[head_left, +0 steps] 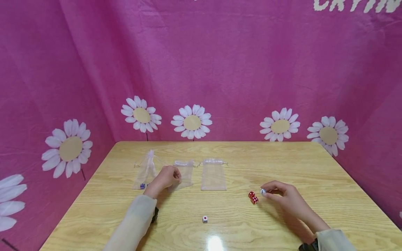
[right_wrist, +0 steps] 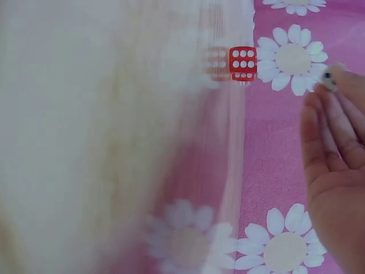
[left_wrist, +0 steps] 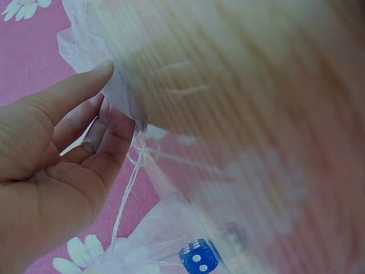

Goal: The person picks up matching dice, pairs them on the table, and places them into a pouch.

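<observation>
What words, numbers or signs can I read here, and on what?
"CRYIN": white letters on pink cloth backdrop; cropped, second letter uncertain.
One red dot: lone white cubic die.
Six white dots: red cubic die, one face.
Two white dots: blue cubic die, one face.
White cubic die in the right grip: dots too small to read.
No brand or numeral shows.

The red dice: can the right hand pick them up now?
Probably not easily: the red dice lie close by with nothing in between, but the right hand is pinching a white die.
</observation>
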`<state>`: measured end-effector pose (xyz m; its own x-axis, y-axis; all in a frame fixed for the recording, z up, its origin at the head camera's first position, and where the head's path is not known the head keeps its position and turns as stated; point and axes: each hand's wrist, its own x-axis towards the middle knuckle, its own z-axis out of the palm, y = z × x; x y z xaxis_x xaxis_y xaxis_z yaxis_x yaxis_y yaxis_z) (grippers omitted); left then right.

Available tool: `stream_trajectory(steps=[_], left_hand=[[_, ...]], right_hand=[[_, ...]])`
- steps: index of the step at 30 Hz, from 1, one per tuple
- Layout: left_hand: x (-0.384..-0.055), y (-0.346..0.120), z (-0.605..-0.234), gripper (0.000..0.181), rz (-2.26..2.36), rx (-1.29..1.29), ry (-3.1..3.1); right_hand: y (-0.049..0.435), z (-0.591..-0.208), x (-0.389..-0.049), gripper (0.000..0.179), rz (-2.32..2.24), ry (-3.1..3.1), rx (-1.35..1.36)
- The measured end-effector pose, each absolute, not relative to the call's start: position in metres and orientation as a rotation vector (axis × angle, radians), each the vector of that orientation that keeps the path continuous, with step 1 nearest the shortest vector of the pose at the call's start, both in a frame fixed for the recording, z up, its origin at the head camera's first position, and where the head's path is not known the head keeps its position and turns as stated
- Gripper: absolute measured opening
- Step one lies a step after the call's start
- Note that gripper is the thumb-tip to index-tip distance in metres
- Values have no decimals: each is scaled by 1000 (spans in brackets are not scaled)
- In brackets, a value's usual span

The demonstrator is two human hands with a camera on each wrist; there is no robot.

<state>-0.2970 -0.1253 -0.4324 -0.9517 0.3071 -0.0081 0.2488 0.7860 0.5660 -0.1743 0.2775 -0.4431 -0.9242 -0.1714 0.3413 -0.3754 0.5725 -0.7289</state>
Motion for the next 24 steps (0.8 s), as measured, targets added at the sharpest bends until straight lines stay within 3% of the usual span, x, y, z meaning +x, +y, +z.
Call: stream_trajectory(steps=[7, 24], left_hand=[[-296, -124, -431, 6, 922, 424, 2851], [-297, -124, -432, 5, 901, 425, 2861]], right_hand=[[278, -436, -159, 27, 1574, -2504, 310], [266, -439, -156, 31, 1741, -2454, 340]])
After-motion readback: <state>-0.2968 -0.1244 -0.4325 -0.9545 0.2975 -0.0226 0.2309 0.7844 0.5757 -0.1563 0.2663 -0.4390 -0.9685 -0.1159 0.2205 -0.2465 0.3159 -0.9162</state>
